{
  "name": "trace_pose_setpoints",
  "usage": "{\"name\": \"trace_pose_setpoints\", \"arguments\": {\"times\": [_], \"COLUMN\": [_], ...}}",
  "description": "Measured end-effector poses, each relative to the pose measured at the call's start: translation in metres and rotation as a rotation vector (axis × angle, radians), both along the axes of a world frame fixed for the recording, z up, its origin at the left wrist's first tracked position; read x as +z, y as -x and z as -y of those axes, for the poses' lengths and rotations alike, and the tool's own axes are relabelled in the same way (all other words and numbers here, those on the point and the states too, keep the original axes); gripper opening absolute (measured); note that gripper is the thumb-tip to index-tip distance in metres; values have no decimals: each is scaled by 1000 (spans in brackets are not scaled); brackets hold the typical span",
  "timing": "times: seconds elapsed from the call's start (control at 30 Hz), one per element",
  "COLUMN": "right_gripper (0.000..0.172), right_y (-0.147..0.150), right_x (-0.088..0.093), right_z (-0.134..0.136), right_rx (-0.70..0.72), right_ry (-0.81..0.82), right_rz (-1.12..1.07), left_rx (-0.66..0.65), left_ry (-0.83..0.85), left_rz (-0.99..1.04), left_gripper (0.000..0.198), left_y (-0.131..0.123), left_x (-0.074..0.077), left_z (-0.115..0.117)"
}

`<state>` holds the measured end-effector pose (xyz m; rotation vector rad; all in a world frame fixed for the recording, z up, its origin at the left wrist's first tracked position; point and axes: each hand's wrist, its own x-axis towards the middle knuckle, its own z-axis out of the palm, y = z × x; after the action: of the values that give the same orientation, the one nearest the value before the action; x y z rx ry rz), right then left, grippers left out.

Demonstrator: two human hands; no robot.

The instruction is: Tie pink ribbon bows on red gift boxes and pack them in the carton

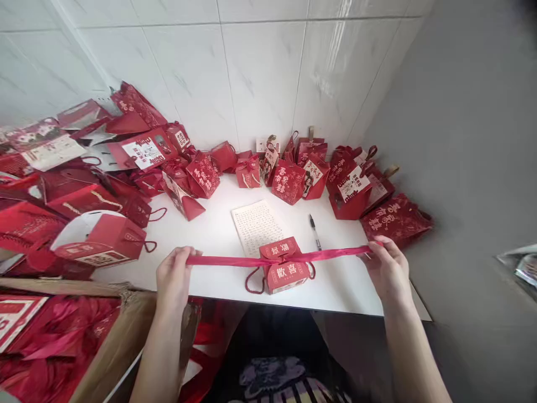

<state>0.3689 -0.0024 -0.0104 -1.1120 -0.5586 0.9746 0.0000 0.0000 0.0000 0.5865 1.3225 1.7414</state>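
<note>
A small red gift box [287, 274] with pale characters and dark red rope handles sits near the table's front edge. A crimson ribbon [230, 261] crosses its top, tied in a knot at the middle and pulled taut to both sides. My left hand [174, 274] is closed on the ribbon's left end. At the other end, my right hand [388, 268] pinches the ribbon between thumb and fingers. Behind the box lies a handwritten sheet of paper [257, 224], and a pen [314, 230] rests to its right.
Several finished red boxes [289, 182] line the tiled wall [260, 73]. A heap of red boxes [92, 190] covers the table's left side. At lower left stands a cardboard carton [130, 330] filled with red ribbons and packaging. A grey wall [470, 168] bounds the right side.
</note>
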Motion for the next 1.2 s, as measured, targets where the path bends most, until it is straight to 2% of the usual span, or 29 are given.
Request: {"name": "trace_pose_setpoints", "arguments": {"times": [0.13,0.3,0.37,0.43,0.6,0.9,1.2], "right_gripper": [29,25,28,30,36,41,40], "right_y": [21,68,88,103,124,138,142], "right_x": [33,83,97,106,114,122,129], "right_z": [-20,-42,-47,-49,-47,-41,-43], "right_rx": [92,265,319,358,437,507,523], "right_ry": [-139,-364,-410,-443,-494,-527,-582], "right_rz": [45,213,277,294,241,264,356], "left_rx": [-204,-656,-780,-843,-804,-705,-714], "left_ry": [-156,-450,-501,-485,-401,-413,-428], "left_rz": [138,149,106,49,24,51,54], "left_gripper": [31,37,34,27,23,20,29], "left_y": [-26,-68,-84,-97,-106,-100,-104], "left_x": [34,84,98,104,104,102,104], "left_z": [-23,-43,-46,-47,-45,-41,-41]}}
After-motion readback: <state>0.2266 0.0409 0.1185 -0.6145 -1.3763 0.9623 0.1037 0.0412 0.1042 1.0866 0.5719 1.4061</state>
